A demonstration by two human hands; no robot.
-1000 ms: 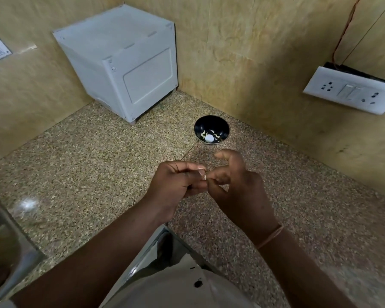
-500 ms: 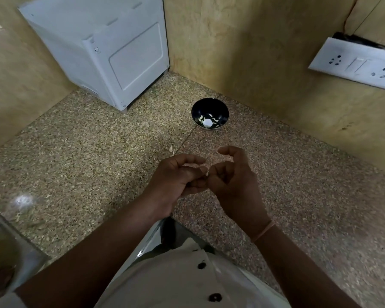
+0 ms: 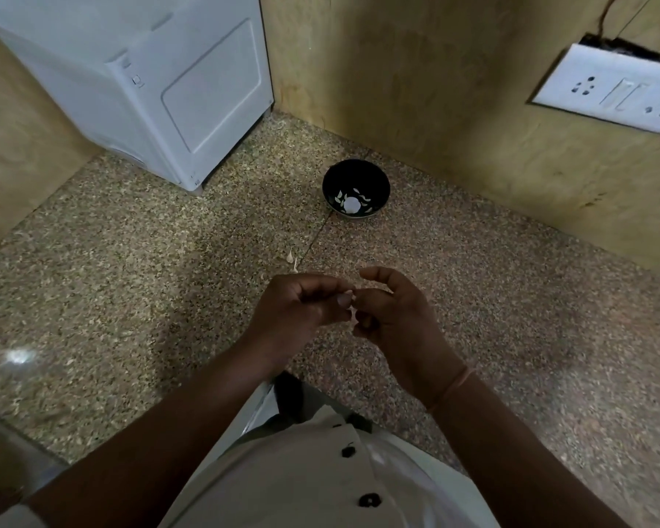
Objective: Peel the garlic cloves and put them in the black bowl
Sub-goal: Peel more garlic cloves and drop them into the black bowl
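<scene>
- The task looks to be midway. The black bowl [image 3: 343, 174] already holds some contents, and one more clove is being worked in the hands.
- The garlic clove [image 3: 353, 299] shows only as a small pale sliver between the two hands. It is held above the near middle of the surface [image 3: 130, 283], well apart from the bowl.
- The left hand [image 3: 302, 306] has its fingers curled in, with fingertips and thumb pinching the clove from the left.
- The right hand [image 3: 393, 316] pinches at the same spot from the right, with lower fingers curled and forefinger lifted free. I judge it is pulling skin away. How much skin is left on the clove is too small to tell.
- The bowl stands upright at the far middle of the surface, near the wall corner. It holds one round white piece [image 3: 351, 204] low in the middle, ringed by several slim pale pieces [image 3: 363, 198]. These are probably peeled cloves, though some could be skin.
- Two skin scraps [image 3: 292, 257] lie on the surface between the hands and the bowl, beside the seam line.
- What is left is to finish stripping this clove and carry it to the bowl. No other unpeeled cloves are visible.
</scene>
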